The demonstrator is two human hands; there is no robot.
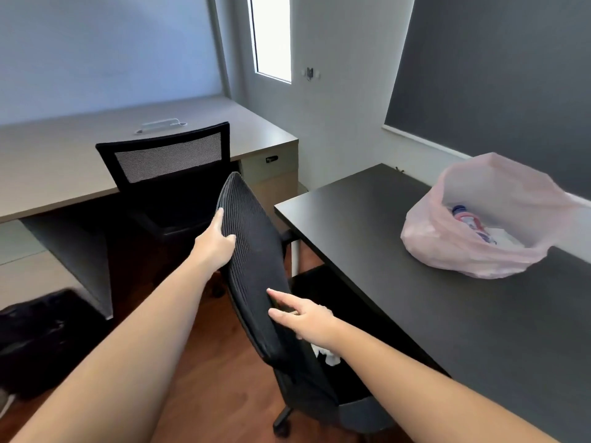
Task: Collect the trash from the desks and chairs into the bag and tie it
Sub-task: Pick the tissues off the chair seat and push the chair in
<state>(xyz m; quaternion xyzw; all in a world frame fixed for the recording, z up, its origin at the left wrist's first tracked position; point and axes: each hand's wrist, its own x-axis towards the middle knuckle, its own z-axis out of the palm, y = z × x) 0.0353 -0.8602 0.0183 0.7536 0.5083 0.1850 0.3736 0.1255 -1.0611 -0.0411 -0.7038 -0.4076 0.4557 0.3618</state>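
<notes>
A: Starting at the left, what might trip this up?
B: A dark bundle [41, 334] lies on the floor by the beige desk [64, 167]; if the chair is swung that way I'd judge it could snag there; the other chair [166, 161] is tucked at that desk, well apart

A: And the hands?
B: The left hand [217, 241] grips the top edge of the chair back [252, 260], thumb on the near face, fingers curled behind; the right hand [303, 318] lies lower on the same edge, fingers stretched straight, pressing rather than gripping; with only one real grip the chair could spin or roll and shed what sits on its seat

A: Which is?
B: Crumpled white paper [327, 356] on the seat, just below the right wrist and mostly hidden; it shows no clear long axis; a jolt could tip it to the floor

A: How does the chair back lie?
B: Nearly edge-on to the view; its long axis climbs from near and low to far and left, front face toward the black desk [383, 282]

A: The bag?
B: The pink bag [425, 244] sits slumped on that desk at the far right, well apart from the paper; its mouth gapes upward and toward the viewer, far rim standing; a bottle [463, 215] inside lies with its blue cap toward the far left; the thin film looks liable to sag shut or slide if paper is tossed from here
</notes>
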